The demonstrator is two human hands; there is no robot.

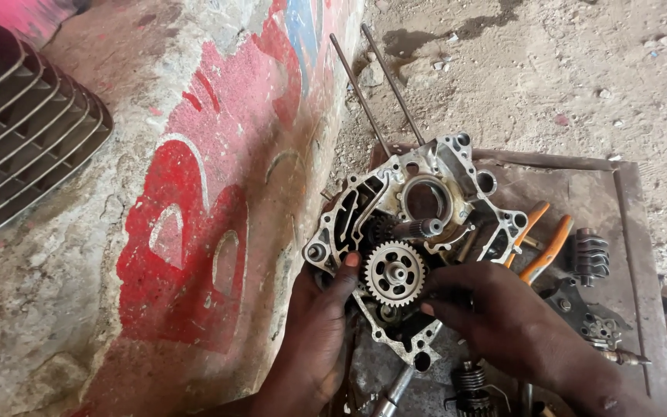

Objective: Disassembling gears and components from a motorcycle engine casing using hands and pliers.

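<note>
Dusty ground; both hands, left hand (314,340), right hand (503,316), touch toothed steel gear (395,272)

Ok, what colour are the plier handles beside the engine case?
Orange, on the pliers, seen in the head view.

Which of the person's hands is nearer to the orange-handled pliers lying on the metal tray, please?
Right. The right hand lies just below-left of the orange-handled pliers, almost touching the handles. The left hand is farther away, across the gear, at the engine casing's left edge.

Single head view, close, steeply down onto engine case (418,232), perhaps tilted.
</note>
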